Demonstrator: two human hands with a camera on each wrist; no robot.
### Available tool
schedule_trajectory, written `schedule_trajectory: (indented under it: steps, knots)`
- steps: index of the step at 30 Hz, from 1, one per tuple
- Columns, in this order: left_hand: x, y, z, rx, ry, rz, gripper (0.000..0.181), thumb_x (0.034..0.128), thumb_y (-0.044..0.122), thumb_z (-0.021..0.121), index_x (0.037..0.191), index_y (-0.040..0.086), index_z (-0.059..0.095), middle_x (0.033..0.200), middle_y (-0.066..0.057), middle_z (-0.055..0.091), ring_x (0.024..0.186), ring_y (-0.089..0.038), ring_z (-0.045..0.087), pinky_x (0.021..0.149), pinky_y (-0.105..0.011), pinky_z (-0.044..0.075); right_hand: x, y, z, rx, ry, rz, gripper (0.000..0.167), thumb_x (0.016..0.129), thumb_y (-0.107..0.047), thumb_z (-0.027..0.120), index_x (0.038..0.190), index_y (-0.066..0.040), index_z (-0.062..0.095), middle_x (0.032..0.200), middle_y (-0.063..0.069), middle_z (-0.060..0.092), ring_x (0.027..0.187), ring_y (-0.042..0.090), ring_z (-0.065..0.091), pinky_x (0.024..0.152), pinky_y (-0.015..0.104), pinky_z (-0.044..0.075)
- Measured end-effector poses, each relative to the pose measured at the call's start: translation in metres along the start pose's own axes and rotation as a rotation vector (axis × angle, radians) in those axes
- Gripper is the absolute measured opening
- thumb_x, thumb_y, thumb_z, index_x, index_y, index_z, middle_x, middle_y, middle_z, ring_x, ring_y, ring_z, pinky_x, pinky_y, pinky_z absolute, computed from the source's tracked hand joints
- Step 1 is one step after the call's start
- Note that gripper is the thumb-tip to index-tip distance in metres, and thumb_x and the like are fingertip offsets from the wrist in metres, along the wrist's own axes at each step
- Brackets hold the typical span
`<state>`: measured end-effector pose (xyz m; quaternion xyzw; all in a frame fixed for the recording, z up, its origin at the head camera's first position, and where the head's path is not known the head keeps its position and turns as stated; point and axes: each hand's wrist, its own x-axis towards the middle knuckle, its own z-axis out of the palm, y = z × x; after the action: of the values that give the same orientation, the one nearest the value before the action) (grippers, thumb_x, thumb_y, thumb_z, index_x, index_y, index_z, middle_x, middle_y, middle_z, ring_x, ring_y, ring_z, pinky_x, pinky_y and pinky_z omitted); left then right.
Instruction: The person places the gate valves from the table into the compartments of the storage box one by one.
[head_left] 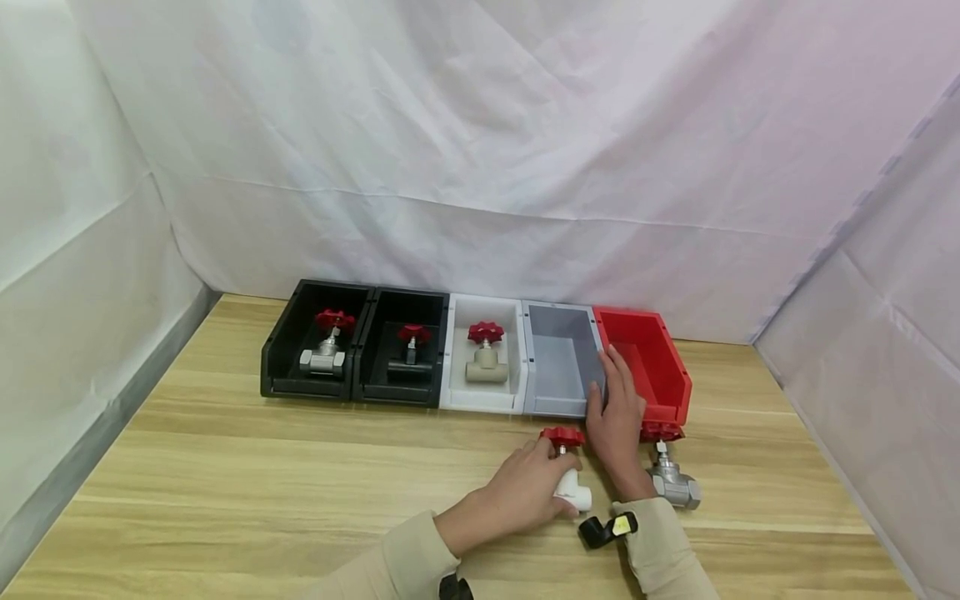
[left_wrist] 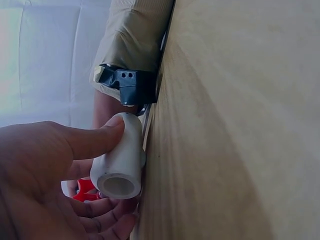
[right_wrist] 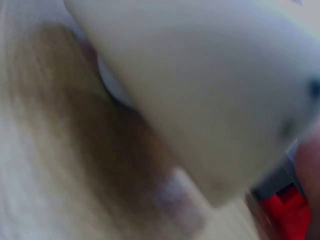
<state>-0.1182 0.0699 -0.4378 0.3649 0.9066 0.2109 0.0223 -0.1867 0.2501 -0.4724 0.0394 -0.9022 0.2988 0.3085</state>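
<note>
My left hand (head_left: 517, 487) holds a white valve (head_left: 574, 492) with a red handwheel just above the wooden table or on it; which, I cannot tell. In the left wrist view, the thumb presses the valve's open-ended tube (left_wrist: 120, 157), with fingers on its far side. Extended fingers of my right hand (head_left: 617, 425) touch the right side of the grey bin (head_left: 555, 407), by its border with the red bin (head_left: 663, 367). A metal valve (head_left: 675, 483) lies just right of that wrist, its red handwheel by the red bin's front. A blurred pale surface (right_wrist: 210, 90) covers most of the right wrist view.
Left of the grey bin, a white bin (head_left: 480, 402) holds a beige valve (head_left: 486, 367). Two black bins stand farther left, one with a dark valve (head_left: 410, 367), the other with a silver valve (head_left: 324, 360). White sheeting (head_left: 450, 150) hangs behind and at both sides.
</note>
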Motion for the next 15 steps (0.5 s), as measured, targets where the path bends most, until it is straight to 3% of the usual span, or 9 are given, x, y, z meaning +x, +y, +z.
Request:
schedule_trajectory:
  steps: [7, 15]
  knots:
    - [0.0035, -0.0036, 0.0013, -0.191, -0.008, -0.042, 0.049, 0.0719, 0.035, 0.083, 0.114, 0.017, 0.067, 0.096, -0.001, 0.058, 0.086, -0.01, 0.05, 0.07, -0.021, 0.041, 0.001, -0.0002, -0.0003, 0.004, 0.002, -0.007, 0.064, 0.085, 0.0, 0.066, 0.144, -0.011, 0.042, 0.151, 0.005, 0.033, 0.133, 0.028, 0.035, 0.08, 0.047, 0.03]
    - [0.0062, -0.0064, 0.0022, -0.262, -0.019, -0.016, 0.051, 0.073, 0.031, 0.083, 0.118, 0.013, 0.067, 0.1, 0.005, 0.063, 0.092, -0.008, 0.051, 0.078, -0.02, 0.04, 0.0007, 0.0009, 0.0, 0.012, 0.008, -0.013, 0.062, 0.086, 0.001, 0.065, 0.143, -0.009, 0.042, 0.151, 0.005, 0.034, 0.133, 0.028, 0.035, 0.08, 0.047, 0.03]
